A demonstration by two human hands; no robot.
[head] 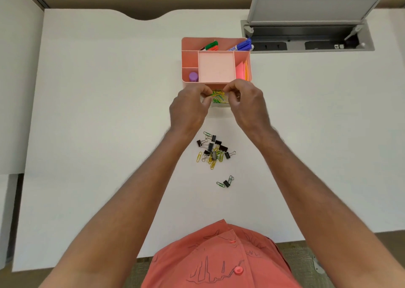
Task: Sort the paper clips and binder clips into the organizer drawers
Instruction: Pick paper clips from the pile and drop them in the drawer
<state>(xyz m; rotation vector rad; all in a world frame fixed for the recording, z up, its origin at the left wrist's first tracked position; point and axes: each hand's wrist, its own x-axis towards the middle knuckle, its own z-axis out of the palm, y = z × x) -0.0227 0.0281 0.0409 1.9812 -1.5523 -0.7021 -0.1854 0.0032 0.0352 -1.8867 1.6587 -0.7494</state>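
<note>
A pink desk organizer [215,44] stands at the middle back of the white desk. Its clear front drawer [219,106] is pulled out and holds green and yellow paper clips [218,97]. My left hand [189,110] and my right hand [246,103] are both over this drawer, fingers pinched on a small bunch of coloured paper clips between them. Nearer to me lies a mixed pile of black binder clips and yellow and green paper clips [213,151]. One binder clip with a green paper clip [225,182] lies apart, closer to me.
The organizer's top holds markers [241,44], a purple-capped item [193,77] and coloured sticky notes [242,71]. An open grey cable hatch [306,36] is set in the desk at the back right. White desk surface [98,112] spreads to both sides.
</note>
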